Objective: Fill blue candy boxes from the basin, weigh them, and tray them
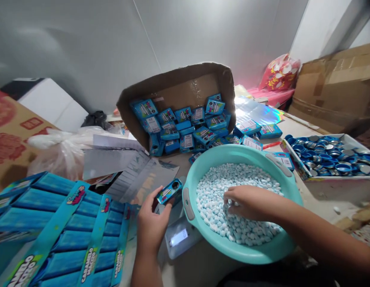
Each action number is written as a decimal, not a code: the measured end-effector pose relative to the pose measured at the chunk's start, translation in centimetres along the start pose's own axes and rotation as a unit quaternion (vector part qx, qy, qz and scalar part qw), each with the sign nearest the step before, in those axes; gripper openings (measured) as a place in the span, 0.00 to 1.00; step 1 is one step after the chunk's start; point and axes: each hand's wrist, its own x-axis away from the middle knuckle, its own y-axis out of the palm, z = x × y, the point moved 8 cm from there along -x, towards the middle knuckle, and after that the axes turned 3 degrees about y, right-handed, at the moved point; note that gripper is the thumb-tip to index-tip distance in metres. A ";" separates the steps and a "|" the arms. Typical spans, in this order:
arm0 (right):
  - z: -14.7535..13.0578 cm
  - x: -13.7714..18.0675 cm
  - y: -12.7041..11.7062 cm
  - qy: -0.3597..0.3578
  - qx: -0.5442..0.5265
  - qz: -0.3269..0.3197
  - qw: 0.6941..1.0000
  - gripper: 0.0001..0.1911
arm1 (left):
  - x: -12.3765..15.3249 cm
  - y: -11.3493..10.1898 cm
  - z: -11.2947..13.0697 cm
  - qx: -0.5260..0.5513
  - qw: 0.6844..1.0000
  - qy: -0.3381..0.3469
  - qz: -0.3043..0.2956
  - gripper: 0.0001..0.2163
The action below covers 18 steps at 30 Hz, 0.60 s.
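Observation:
My left hand (153, 217) grips a small blue candy box (169, 191) between thumb and fingers. A dark round hole shows in the box's upper end, and it is tilted beside the basin's left handle. Inside the turquoise basin (223, 253), my right hand (244, 202) is closed, fingertips dug into the pale blue and white candies (214, 211). How many candies it has hold of is hidden. A small digital scale (180, 239) with a lit display lies below my left hand, partly under the basin's rim.
Behind the basin, a tipped cardboard box (185, 85) spills several blue candy boxes (204, 135). A tray (325, 183) of blue and silver caps stands right. Blue display cartons (62, 235) fill the lower left, near papers (113, 159) and a plastic bag (62, 151).

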 end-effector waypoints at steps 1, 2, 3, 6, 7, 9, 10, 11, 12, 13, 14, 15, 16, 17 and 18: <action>0.0 0.0 0.0 0.000 0.002 -0.004 1.000 0.10 | -0.1 0.2 -1.0 0.031 0.999 -0.023 -0.021 0.27; 0.0 -0.1 0.1 -0.001 0.003 -0.006 1.000 0.11 | -0.2 0.2 -1.8 0.060 0.997 -0.035 -0.028 0.30; 0.1 -0.2 0.2 -0.001 0.005 -0.011 1.000 0.11 | -0.3 -0.1 -2.3 0.087 0.995 -0.036 -0.016 0.31; 0.6 -0.5 0.9 0.017 0.006 -0.038 0.999 0.11 | -0.2 -2.2 -3.3 0.147 0.986 -0.027 0.080 0.28; 0.8 -0.6 1.2 0.023 0.004 -0.046 0.999 0.11 | 0.0 -2.9 -3.6 0.155 0.981 -0.030 0.113 0.26; 1.1 -0.8 1.5 0.027 -0.004 -0.054 0.998 0.11 | 0.3 -3.7 -4.5 0.159 0.973 -0.051 0.160 0.23; 1.0 -0.9 1.5 0.021 -0.008 -0.052 0.998 0.11 | 0.5 -3.9 -4.9 0.162 0.969 -0.063 0.175 0.22; 1.0 -0.9 1.5 0.013 -0.010 -0.050 0.999 0.11 | 0.6 -4.1 -5.3 0.169 0.965 -0.073 0.186 0.22; 0.9 -1.0 1.5 0.004 -0.012 -0.047 0.999 0.10 | 0.6 -4.2 -5.6 0.179 0.961 -0.082 0.193 0.21; 0.8 -1.1 1.4 -0.003 -0.012 -0.043 0.999 0.10 | 0.7 -4.2 -5.8 0.190 0.957 -0.089 0.201 0.20; 0.7 -1.1 1.2 -0.010 -0.013 -0.039 0.999 0.10 | 0.7 -4.4 -6.0 0.202 0.951 -0.094 0.213 0.20; 0.6 -1.2 1.1 -0.017 -0.014 -0.034 0.999 0.10 | 0.7 -4.6 -6.1 0.214 0.945 -0.096 0.230 0.19; 0.5 -1.2 1.0 -0.024 -0.015 -0.029 0.999 0.11 | 0.8 -4.8 -6.2 0.227 0.937 -0.097 0.249 0.18; 0.5 -1.3 0.9 -0.031 -0.016 -0.024 0.999 0.11 | 0.8 -5.0 -6.2 0.240 0.928 -0.097 0.269 0.18; 0.4 -1.3 0.7 -0.039 -0.017 -0.017 0.999 0.11 | 0.9 -5.2 -6.2 0.254 0.920 -0.096 0.283 0.17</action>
